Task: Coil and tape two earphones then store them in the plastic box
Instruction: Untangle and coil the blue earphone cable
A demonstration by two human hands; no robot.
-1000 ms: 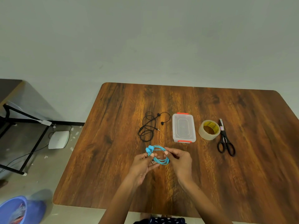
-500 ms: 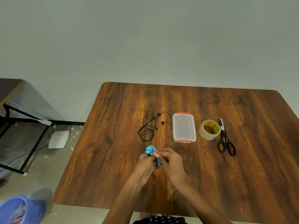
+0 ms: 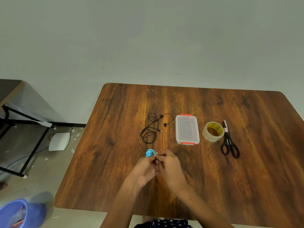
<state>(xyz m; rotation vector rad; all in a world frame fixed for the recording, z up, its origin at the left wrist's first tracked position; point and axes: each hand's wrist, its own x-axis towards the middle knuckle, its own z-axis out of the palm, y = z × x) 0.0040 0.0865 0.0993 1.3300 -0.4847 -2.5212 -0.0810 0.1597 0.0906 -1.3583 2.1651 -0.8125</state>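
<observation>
A blue earphone [image 3: 150, 153] is bunched between both hands over the table's near middle; only its earbuds and a bit of cord stick out at the top. My left hand [image 3: 145, 168] grips the bundle from the left and my right hand [image 3: 169, 167] pinches it from the right, the two hands touching. A black earphone [image 3: 150, 129] lies loosely tangled on the table behind them. To its right stands the clear plastic box [image 3: 187, 129] with orange latches, its lid on.
A roll of clear tape [image 3: 213, 131] and black scissors [image 3: 229, 142] lie right of the box on the wooden table [image 3: 246, 178]. Off the table's left edge are a black-framed desk [image 3: 19, 129], a white device [image 3: 59, 141] on the floor and a blue bin [image 3: 14, 214].
The blue coil was a wide loop held between both hands; the hands have come together and squeezed it into a small bundle, mostly hidden now.
</observation>
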